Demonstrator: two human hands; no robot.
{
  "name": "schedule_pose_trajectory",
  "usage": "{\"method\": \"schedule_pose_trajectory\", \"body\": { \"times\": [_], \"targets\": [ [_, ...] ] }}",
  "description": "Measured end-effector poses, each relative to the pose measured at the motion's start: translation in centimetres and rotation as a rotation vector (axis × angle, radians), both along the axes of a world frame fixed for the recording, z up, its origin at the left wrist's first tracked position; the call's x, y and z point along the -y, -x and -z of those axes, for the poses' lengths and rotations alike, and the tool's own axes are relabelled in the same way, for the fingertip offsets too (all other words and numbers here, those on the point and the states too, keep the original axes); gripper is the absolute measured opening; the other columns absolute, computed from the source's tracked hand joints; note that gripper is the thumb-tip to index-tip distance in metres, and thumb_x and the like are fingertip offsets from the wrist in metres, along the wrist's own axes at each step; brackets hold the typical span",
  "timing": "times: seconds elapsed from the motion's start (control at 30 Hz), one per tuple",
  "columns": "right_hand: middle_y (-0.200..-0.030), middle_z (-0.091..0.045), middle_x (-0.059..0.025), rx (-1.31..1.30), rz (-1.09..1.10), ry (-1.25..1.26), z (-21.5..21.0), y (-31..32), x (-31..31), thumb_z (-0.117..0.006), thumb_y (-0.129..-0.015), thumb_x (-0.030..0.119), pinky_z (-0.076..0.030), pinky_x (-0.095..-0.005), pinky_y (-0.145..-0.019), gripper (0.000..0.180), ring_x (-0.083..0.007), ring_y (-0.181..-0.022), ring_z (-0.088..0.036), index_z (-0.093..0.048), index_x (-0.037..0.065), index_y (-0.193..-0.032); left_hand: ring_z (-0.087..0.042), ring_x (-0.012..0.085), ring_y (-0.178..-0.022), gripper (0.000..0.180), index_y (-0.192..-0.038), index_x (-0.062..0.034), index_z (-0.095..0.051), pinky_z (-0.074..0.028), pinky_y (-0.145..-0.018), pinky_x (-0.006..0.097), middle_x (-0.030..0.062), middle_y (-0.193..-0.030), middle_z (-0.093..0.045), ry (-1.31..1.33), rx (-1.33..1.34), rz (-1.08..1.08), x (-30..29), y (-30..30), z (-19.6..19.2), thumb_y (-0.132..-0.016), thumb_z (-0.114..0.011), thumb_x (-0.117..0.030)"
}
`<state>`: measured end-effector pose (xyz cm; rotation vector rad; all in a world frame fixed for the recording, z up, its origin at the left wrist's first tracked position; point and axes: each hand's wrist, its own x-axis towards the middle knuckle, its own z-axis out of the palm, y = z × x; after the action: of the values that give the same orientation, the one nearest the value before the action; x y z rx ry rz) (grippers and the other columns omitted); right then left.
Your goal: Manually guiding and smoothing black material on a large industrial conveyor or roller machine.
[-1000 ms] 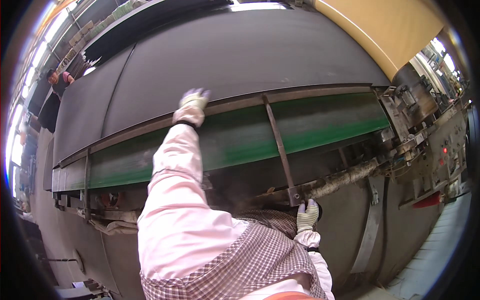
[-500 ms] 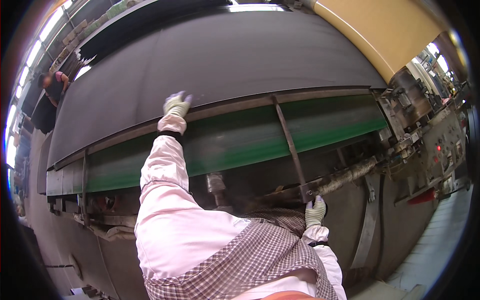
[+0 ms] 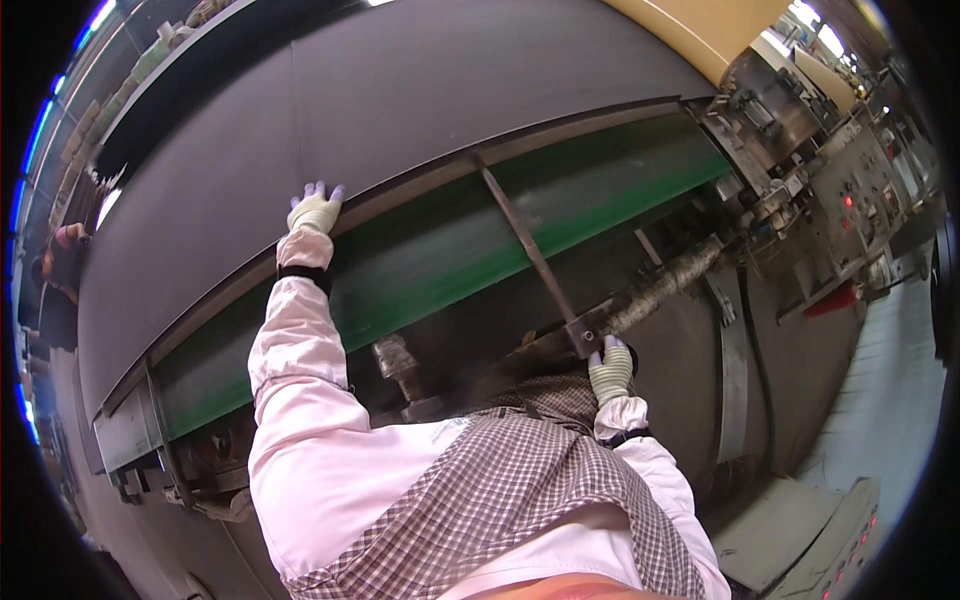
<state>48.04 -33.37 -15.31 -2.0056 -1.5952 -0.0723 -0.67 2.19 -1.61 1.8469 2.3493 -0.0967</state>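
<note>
My left hand [image 3: 316, 211], in a pale glove with lilac fingertips, lies on the near edge of a wide dark grey sheet [image 3: 420, 90]. Its fingers are spread flat, with nothing held. Lower and to the right, my right hand [image 3: 610, 374], gloved alike, is closed at a metal bracket [image 3: 582, 338]. The bracket sits at the lower end of a slanting metal bar [image 3: 522, 232], and the undersides of the fingers are hidden. Below the sheet's edge runs a green belt [image 3: 440, 262].
A large tan roll or sheet [image 3: 700, 30] rises at the far right. Beside it stands machinery with a control panel [image 3: 855, 195] and a red light. A wrapped pipe [image 3: 665, 285] runs under the belt. Another person [image 3: 62, 262] stands at the far left.
The view has tilted and shifted, so the sheet and machine appear turned. My left hand stays at the sheet's edge, and my right hand stays at the bracket. A grey box with red lights now shows lower right.
</note>
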Motion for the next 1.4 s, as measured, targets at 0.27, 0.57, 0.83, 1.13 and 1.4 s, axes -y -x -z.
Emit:
{"method": "schedule_pose_trajectory", "body": {
  "times": [0.27, 0.57, 0.83, 1.13, 1.4],
  "targets": [
    [-0.082, -0.061, -0.0195, -0.026, -0.011, 0.01, -1.1, 0.2, -0.2, -0.066, -0.075, 0.025, -0.046, -0.0495, -0.072, 0.025, -0.0395, -0.08, -0.058, -0.059, 0.004, -0.088, -0.037, 0.0315, -0.135, 0.077, -0.144, -0.0101, -0.037, -0.028, -0.112, 0.043, 0.0145, -0.148, -0.036, 0.127, -0.034, 0.091, -3.4, -13.5, -2.3, -0.092, -0.025, -0.065],
    [-0.083, -0.061, -0.0185, -0.096, -0.028, 0.007, -1.5, 0.1, -0.2, -0.066, -0.078, 0.024, -0.046, -0.0488, -0.073, 0.023, -0.0387, -0.08, -0.057, -0.059, 0.005, -0.088, -0.038, 0.0311, -0.133, 0.061, -0.136, -0.0119, -0.047, -0.028, -0.112, 0.037, 0.0124, -0.145, -0.04, -0.336, 0.615, 0.475, -8.2, -13.4, 2.4, -0.093, -0.045, -0.054],
    [-0.085, -0.063, -0.0173, -0.126, -0.026, 0.083, -1.8, 0.2, -0.3, -0.064, -0.08, 0.023, -0.046, -0.0489, -0.074, 0.02, -0.0379, -0.083, -0.058, -0.06, 0.005, -0.088, -0.03, 0.0331, -0.138, 0.077, -0.144, -0.0132, -0.037, -0.025, -0.113, 0.043, 0.02, -0.147, -0.035, -0.111, 0.035, -0.518, 3.1, 12.9, 0.7, -0.087, -0.042, -0.065],
    [-0.083, -0.063, -0.0174, -0.108, -0.017, 0.06, -1.9, 0.5, -0.3, -0.065, -0.079, 0.024, -0.046, -0.0488, -0.072, 0.021, -0.0374, -0.081, -0.059, -0.06, 0.005, -0.086, -0.048, 0.0359, -0.123, 0.063, -0.13, -0.0197, -0.056, -0.037, -0.104, 0.045, 0.0142, -0.13, -0.055, -0.175, -0.021, -0.032, 1.7, 5.3, 0.7, -0.088, -0.041, -0.064],
    [-0.084, -0.063, -0.0183, -0.118, -0.02, 0.071, -2.2, 0.3, -0.3, -0.065, -0.079, 0.024, -0.046, -0.049, -0.072, 0.022, -0.0379, -0.081, -0.059, -0.059, 0.005, -0.087, -0.048, 0.0355, -0.123, 0.064, -0.132, -0.0185, -0.054, -0.037, -0.104, 0.046, 0.014, -0.132, -0.054, -0.202, -0.03, -0.152, 2.5, 6.0, 0.4, -0.089, -0.04, -0.064]
  ]
}}
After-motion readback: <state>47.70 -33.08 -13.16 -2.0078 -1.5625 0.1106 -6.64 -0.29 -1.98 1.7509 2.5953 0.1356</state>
